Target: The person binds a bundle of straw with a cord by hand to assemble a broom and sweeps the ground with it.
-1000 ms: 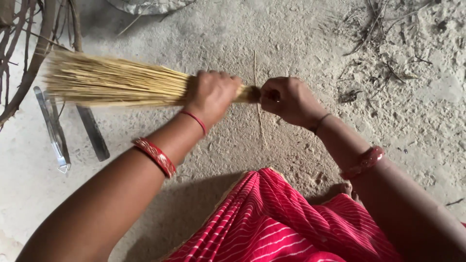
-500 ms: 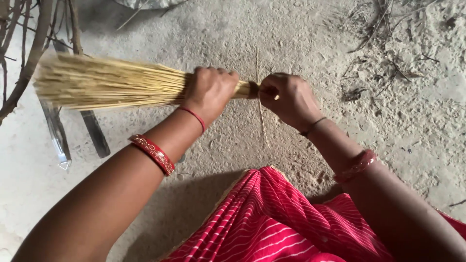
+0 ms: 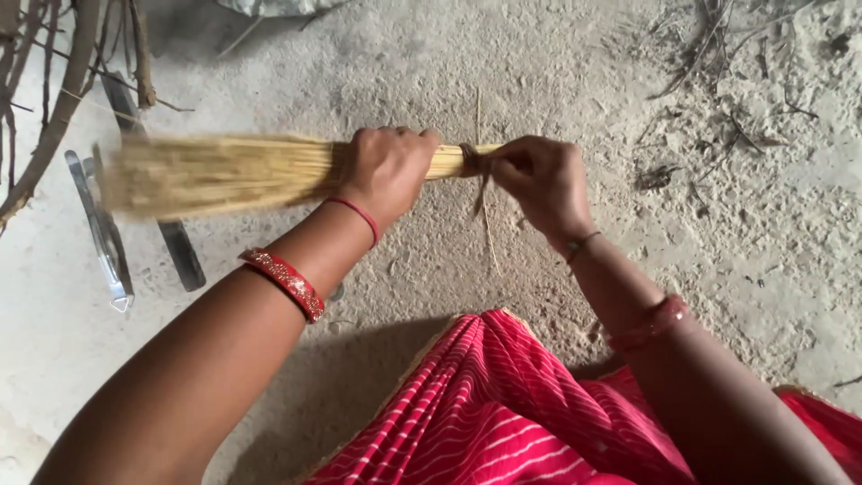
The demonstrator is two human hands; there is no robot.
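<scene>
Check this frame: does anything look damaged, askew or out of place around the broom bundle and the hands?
Nothing stands out. The left hand grips the straw bundle level, and the right hand pinches the tie near its end. The loose bristle end is blurred. Metal tools lie flat on the dirt floor, with dry twigs scattered nearby.

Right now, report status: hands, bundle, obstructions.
Left hand gripping the straw bundle mid-length. Right hand pinching the binding strip at the bundle's end. Metal blades on the ground below, not touching.
</scene>
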